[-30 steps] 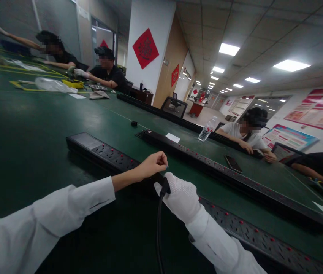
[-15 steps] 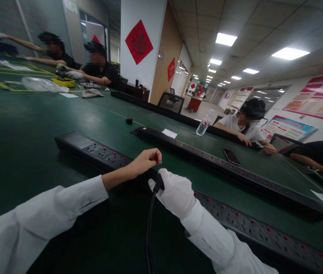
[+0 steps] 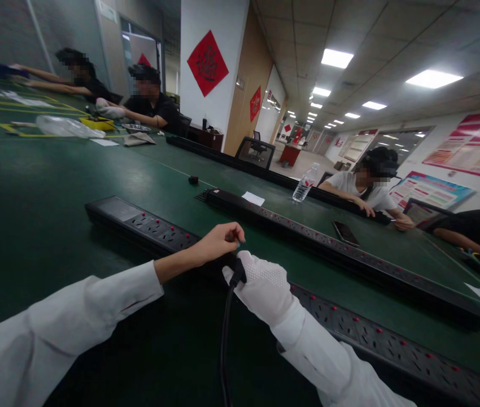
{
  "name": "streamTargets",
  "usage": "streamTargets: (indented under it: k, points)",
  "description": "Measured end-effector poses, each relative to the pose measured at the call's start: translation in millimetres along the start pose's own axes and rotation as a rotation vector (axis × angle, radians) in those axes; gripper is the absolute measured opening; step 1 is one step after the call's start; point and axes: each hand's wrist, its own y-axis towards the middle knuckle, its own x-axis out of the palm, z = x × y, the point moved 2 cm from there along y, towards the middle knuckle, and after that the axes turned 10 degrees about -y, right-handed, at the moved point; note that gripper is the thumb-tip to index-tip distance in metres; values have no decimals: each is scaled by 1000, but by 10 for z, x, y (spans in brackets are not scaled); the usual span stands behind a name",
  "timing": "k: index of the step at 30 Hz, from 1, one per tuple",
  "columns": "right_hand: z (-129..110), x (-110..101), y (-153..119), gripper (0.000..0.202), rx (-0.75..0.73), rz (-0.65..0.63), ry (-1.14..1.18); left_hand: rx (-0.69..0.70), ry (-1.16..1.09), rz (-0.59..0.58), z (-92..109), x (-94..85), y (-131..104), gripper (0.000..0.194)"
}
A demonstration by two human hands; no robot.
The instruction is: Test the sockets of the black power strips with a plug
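My right hand (image 3: 265, 285), in a white dotted glove, grips a black plug (image 3: 238, 272) on a power cord. From it the black cord (image 3: 223, 339) hangs down toward the bottom edge. My left hand (image 3: 218, 244) is bare, its fingers curled in a pinch just above the plug. Whatever those fingertips hold, if anything, I cannot make out. Beneath both hands runs a long black power strip (image 3: 159, 230) with red dots along its sockets. Its middle is hidden by my hands, as is the front end of the plug.
Beyond lies a second power strip (image 3: 308, 230), near a phone (image 3: 345, 233), a water bottle (image 3: 305, 183) and a white paper (image 3: 253, 198). A small black part (image 3: 193, 180) sits on the green table (image 3: 45, 186). Several co-workers sit around it.
My left fingertips have dipped slightly and closed in on the plug. My right hand keeps its grip. At the far left, co-workers' hands have shifted.
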Motion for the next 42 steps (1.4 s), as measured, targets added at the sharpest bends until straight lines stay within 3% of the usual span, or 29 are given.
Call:
streamTargets:
  k: [15, 24, 31, 42]
  points:
    - [-1, -14, -6, 31, 5, -24, -7, 14, 25, 32, 45, -6, -16, 18]
    - [5, -19, -1, 31, 1, -39, -8, -4, -107, 49, 23, -11, -4, 12]
    - [-3, -7, 0, 30, 15, -13, -26, 22, -97, 69, 5, -22, 10, 23]
    - [-2, -22, -1, 29, 9, -12, -29, 6, -87, 74, 18, -15, 3, 23]
